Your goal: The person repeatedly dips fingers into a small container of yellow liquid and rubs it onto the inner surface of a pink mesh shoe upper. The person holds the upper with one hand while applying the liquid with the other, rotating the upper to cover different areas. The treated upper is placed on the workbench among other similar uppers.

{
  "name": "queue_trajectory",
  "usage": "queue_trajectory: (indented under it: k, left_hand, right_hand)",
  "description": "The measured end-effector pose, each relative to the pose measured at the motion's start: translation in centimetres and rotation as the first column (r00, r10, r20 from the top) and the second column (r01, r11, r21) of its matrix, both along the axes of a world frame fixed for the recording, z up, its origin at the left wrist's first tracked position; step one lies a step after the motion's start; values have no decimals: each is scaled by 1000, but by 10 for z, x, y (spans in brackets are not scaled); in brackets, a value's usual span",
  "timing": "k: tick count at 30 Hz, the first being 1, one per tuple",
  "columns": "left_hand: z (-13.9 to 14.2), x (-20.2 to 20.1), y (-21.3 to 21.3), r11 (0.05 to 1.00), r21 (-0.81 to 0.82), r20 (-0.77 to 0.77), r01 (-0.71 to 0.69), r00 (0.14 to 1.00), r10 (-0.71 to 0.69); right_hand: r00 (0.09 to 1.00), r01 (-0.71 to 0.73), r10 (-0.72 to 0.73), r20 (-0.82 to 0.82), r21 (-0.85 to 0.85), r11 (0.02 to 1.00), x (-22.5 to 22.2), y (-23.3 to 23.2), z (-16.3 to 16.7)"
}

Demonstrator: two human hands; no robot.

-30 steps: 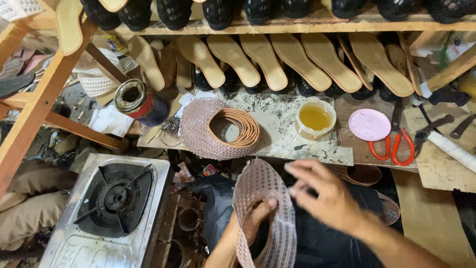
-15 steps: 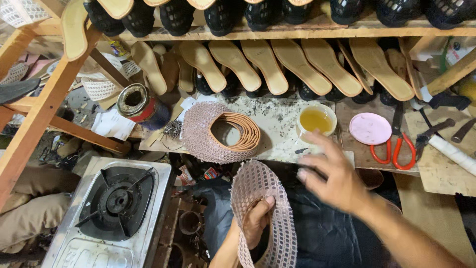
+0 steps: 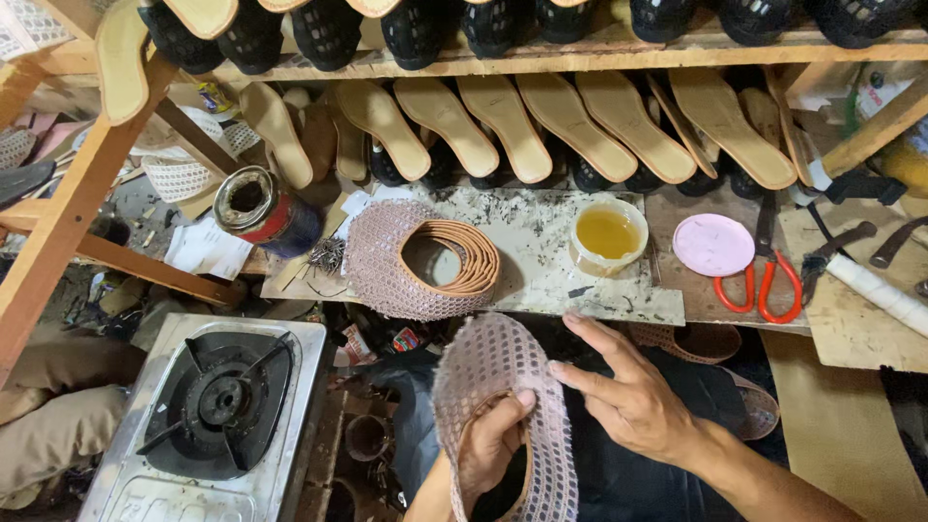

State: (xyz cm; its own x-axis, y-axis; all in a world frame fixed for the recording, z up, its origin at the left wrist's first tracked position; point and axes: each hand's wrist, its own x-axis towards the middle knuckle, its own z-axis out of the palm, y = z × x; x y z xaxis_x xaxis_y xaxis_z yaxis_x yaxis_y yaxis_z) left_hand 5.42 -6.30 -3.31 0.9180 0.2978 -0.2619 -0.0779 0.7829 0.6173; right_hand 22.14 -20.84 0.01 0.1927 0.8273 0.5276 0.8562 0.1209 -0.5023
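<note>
**Mesh shoe upper, in hand at the bench**

While the left hand [image 3: 491, 447] is pushed up inside the pinkish mesh upper [image 3: 503, 406], thumb out against the weave, the piece is stretched open and kept steady over the lap, just below the bench edge.

- Right hand [image 3: 633, 401]: open, fingers spread and holding nothing; fingertips rest against the upper's right side, apparently to smooth or turn it.
- Second mesh upper with tan lining [image 3: 420, 259]: lying on the stained work slab [image 3: 541, 246], close enough to be picked up without a stretch.
- Cup of yellow liquid [image 3: 608, 234], probably adhesive: on the slab, directly ahead of the hands.
- Pink round lid [image 3: 713, 245] and red-handled scissors [image 3: 759, 285]: to the right, near the right hand.
- Tan insoles [image 3: 570, 126]: leaned in a row under the shelf.
- Open tin [image 3: 263, 209] and gas burner [image 3: 224, 401]: to the left.
</note>
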Motion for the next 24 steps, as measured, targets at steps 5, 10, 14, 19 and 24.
queue_trajectory:
  k: [5, 10, 14, 19, 24]
  left_hand:
    - [-1, -2, 8, 994, 1, -106, -113, 988, 113]
    - [-7, -1, 10, 998, 53, -177, 26, 984, -16]
    - [-9, 2, 3, 998, 52, -196, 30, 980, -19]
    - [-7, 2, 4, 999, 39, -209, 30, 978, -21]
    - [-1, 4, 8, 996, 88, -169, -18, 985, 33]
  right_hand:
    - [991, -3, -6, -130, -71, 997, -3, -2, 6]
    - [941, 338, -334, 49, -146, 930, 50, 21, 14]
    - [838, 490, -459, 295, -39, 871, 100, 44, 15]
    - [857, 482, -413, 308, -200, 853, 120, 51, 7]
    - [909, 415, -402, 106, -164, 895, 99, 35, 2]
